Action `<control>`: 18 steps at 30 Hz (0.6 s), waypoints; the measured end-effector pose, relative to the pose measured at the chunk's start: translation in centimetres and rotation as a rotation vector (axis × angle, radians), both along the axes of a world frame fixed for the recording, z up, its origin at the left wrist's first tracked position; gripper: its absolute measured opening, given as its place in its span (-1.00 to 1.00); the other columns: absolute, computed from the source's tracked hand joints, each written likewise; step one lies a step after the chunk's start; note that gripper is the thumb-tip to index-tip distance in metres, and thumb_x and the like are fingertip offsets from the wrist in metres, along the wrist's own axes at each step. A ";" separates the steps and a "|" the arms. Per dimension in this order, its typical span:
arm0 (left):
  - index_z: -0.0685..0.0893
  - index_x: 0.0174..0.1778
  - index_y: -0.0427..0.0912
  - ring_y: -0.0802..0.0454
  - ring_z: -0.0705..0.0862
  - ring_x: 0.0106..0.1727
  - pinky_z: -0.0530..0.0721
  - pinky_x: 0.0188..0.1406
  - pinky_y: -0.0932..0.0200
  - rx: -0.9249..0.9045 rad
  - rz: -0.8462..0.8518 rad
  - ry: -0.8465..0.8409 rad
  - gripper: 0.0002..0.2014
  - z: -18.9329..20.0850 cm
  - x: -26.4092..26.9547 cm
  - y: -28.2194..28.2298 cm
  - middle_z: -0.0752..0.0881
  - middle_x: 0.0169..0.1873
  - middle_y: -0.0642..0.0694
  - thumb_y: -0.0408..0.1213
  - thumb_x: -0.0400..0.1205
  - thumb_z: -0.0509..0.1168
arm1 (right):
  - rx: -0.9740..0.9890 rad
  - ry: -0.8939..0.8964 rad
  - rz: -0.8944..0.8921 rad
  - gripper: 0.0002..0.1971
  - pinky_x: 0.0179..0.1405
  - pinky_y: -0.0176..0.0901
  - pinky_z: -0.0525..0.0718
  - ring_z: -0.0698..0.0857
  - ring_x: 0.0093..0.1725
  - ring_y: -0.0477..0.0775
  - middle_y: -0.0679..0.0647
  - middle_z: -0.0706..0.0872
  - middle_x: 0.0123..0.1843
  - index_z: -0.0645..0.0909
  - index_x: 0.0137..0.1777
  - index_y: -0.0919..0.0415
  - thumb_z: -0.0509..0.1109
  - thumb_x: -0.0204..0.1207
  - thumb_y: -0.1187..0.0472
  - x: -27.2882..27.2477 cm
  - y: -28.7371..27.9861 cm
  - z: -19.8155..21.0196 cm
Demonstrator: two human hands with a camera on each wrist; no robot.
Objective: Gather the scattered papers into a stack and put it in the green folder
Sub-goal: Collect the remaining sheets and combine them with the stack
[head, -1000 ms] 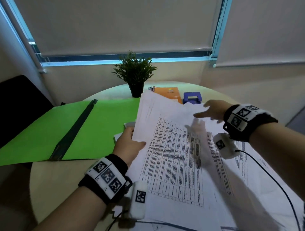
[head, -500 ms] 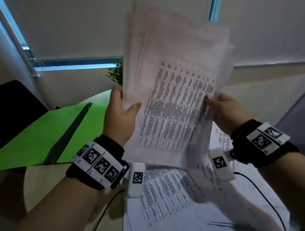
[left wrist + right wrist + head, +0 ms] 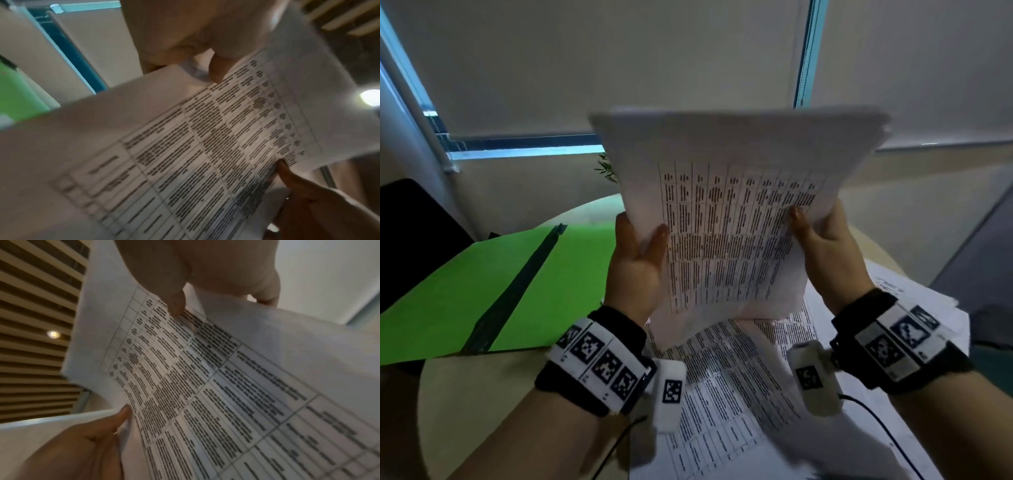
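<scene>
- Half a second ago the stack of papers (image 3: 736, 219) stood tall and narrow; now it is turned sideways, with its long edge on top, and it sits lower.
- Both hands hold it up in the air, above the table (image 3: 482, 394).
- Left hand (image 3: 635, 270) grips the stack's left edge, thumb on the front and fingers behind.
- Right hand (image 3: 825, 253) grips the right edge the same way.
- More loose papers (image 3: 739, 404) lie flat on the table under the stack.
- Green folder (image 3: 482, 284) lies open on the left part of the table, well apart from the stack. Its left side is cut off by the picture edge.
- Most of a small plant (image 3: 607, 169) is hidden behind the stack; only a few leaves peek out.
- Print on the pages is too blurry to read in every view.
- Both wrist views are nearly filled by paper (image 3: 205, 154) (image 3: 226, 386).
- Bare table shows in front of the folder.
</scene>
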State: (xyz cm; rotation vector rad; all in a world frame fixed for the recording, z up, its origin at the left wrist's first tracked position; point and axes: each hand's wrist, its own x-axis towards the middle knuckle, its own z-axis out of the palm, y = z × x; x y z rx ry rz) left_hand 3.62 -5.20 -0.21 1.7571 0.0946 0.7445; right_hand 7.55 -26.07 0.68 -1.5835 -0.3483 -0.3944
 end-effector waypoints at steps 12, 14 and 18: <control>0.45 0.25 -0.23 0.24 0.66 -0.11 0.66 0.00 0.34 0.017 0.118 -0.139 -0.79 2.3 0.0 -2.9 0.64 -0.08 0.11 -0.29 0.72 0.16 | 0.155 -0.122 -0.215 -0.89 -0.14 -0.40 0.66 0.71 -0.12 -0.40 -0.29 0.73 -0.12 0.52 -0.06 -0.17 0.30 0.62 0.13 -0.6 1.9 2.5; 0.39 0.38 -0.25 0.30 0.64 -0.10 0.50 -0.19 0.63 -0.001 0.087 -0.111 -0.70 1.1 -0.4 -3.5 0.60 -0.06 0.14 -0.31 0.73 0.14 | 0.130 -0.100 -0.219 -0.94 -0.25 -0.44 0.61 0.66 -0.23 -0.46 -0.27 0.68 -0.15 0.45 -0.03 -0.12 0.26 0.64 0.10 -0.9 2.1 1.1; 0.39 0.40 -0.24 0.03 0.64 0.04 0.49 -0.20 0.48 -0.031 0.049 -0.042 -0.66 0.2 -0.4 -3.3 0.62 0.02 0.05 -0.28 0.71 0.17 | 0.064 -0.034 -0.207 -0.89 -0.21 -0.35 0.62 0.63 -0.22 -0.31 -0.18 0.65 -0.11 0.39 0.08 0.07 0.23 0.65 0.10 -1.0 2.2 -0.8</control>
